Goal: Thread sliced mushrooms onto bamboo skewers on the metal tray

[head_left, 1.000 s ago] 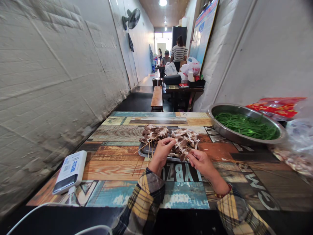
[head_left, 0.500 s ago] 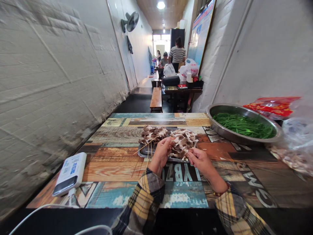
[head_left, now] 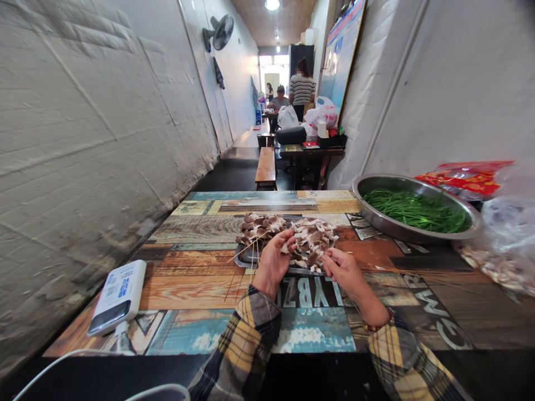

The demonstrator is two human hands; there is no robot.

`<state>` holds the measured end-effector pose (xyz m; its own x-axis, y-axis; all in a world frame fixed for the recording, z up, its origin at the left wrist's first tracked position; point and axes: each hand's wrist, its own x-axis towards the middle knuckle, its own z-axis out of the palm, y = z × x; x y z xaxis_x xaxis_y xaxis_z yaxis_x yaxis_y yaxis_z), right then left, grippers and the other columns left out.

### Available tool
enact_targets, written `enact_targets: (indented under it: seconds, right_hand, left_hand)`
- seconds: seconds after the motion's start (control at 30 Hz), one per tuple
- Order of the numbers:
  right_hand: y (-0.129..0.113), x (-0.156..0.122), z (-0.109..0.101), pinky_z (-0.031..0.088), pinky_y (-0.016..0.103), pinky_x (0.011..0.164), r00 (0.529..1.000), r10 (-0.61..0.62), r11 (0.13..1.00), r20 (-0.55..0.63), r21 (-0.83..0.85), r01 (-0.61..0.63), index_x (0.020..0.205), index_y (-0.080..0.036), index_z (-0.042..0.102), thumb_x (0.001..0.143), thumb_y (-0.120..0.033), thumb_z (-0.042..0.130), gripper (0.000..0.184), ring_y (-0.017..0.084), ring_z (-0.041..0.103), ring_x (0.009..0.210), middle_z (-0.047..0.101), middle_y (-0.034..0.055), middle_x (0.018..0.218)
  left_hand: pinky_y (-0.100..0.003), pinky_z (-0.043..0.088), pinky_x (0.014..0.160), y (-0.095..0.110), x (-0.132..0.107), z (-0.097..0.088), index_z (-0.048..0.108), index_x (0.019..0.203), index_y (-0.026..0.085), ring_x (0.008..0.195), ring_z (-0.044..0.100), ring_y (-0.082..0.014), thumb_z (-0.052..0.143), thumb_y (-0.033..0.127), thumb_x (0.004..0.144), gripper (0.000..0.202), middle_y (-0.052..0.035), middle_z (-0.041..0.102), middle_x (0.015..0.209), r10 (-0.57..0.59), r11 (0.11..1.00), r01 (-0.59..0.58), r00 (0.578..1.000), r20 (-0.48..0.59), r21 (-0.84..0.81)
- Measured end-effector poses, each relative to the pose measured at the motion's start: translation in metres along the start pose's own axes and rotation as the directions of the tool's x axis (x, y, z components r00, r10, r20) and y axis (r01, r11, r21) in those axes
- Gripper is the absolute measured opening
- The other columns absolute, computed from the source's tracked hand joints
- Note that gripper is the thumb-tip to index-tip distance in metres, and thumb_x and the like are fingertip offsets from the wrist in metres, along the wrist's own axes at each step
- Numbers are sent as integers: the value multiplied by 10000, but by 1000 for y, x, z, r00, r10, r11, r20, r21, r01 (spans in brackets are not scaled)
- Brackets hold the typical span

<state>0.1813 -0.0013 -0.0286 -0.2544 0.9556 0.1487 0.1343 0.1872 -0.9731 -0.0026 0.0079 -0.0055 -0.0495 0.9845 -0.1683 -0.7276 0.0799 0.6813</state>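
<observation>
Left hand [head_left: 272,260] curls loosely; right hand [head_left: 345,269] pinches.

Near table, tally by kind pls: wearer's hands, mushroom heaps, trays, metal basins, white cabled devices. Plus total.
Hands (left hand, right hand): 2
Mushroom heaps: 2
Tray: 1
Metal basin: 1
White device: 1
Total: 7

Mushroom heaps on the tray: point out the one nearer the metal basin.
The right heap, at the right hand; the other heap sits leftward, farther from the basin.

This seems a small eatery; it has tables [head_left: 188,287] and a bench [head_left: 266,164]; mushrooms [head_left: 314,236] and greens [head_left: 413,210] lie out.
</observation>
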Motion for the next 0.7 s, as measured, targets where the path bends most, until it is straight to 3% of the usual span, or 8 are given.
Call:
enact_targets:
  seconds: [0.1, 0.17, 0.23, 0.3, 0.4, 0.47, 0.53, 0.7]
  right_hand:
    - [4, 1, -2, 276, 207, 397, 998, -37, 999, -53, 23, 39, 638, -194, 491, 824, -519, 550, 379, 80, 372, 401, 455, -54, 460]
    - [6, 1, -4, 275, 202, 393, 995, -46, 998, -93, 39, 50, 659, -192, 500, 837, -504, 544, 362, 79, 371, 400, 457, -56, 471]
    - [6, 1, -5, 272, 198, 390, 990, -44, 997, -137, 62, 53, 684, -189, 513, 845, -490, 542, 342, 75, 360, 396, 452, -62, 478]
    - [5, 1, -7, 273, 194, 391, 983, -39, 994, -181, 89, 56, 689, -187, 519, 842, -475, 555, 328, 72, 354, 396, 447, -66, 478]
    - [1, 2, -8, 269, 189, 387, 970, -34, 989, -240, 132, 67, 686, -186, 526, 832, -456, 571, 311, 70, 348, 399, 434, -70, 470]
    - [-1, 2, -9, 264, 187, 382, 964, -29, 985, -266, 156, 72, 697, -184, 535, 831, -446, 573, 296, 68, 341, 397, 430, -72, 471]
    - [-1, 3, -10, 263, 187, 380, 956, -27, 983, -291, 168, 78, 714, -182, 547, 829, -438, 577, 282, 67, 338, 394, 432, -74, 474]
    - [3, 5, -14, 271, 196, 381, 937, -42, 984, -346, 150, 100, 754, -178, 574, 836, -444, 564, 278, 77, 371, 399, 454, -66, 485]
  left_hand:
    - [-263, 458, 838, -7, 7, -4, 675, 810, 158, 876, 595, -132, 494, 26, 538, 352, -42, 651, 917, 108, 989, -106, 994, -18, 104]
    - [-299, 424, 930, -12, 12, -7, 668, 860, 178, 967, 582, -143, 468, 18, 552, 401, -39, 649, 979, 222, 940, -211, 975, -9, 269]
    - [-335, 387, 990, -15, 14, -9, 669, 914, 192, 1066, 552, -165, 461, 29, 608, 404, -50, 634, 1072, 339, 811, -324, 939, 58, 488]
    - [-361, 367, 1016, -15, 14, -10, 678, 925, 199, 1123, 525, -186, 459, 38, 654, 384, -61, 606, 1146, 422, 606, -422, 889, 177, 675]
    - [-380, 385, 990, -14, 12, -9, 687, 879, 198, 1073, 552, -204, 502, 55, 700, 295, -68, 628, 1076, 438, 307, -507, 826, 354, 805]
    - [-381, 421, 923, -13, 11, -8, 686, 857, 198, 975, 585, -208, 543, 93, 734, 216, -63, 655, 958, 419, 181, -514, 812, 407, 838]
    - [-365, 443, 851, -12, 12, -8, 684, 854, 195, 899, 597, -205, 558, 129, 765, 168, -59, 663, 897, 412, 104, -500, 809, 420, 860]
    - [-331, 441, 791, -12, 14, -11, 677, 826, 181, 839, 599, -192, 524, 130, 810, 162, -61, 659, 848, 437, 7, -489, 786, 437, 872]
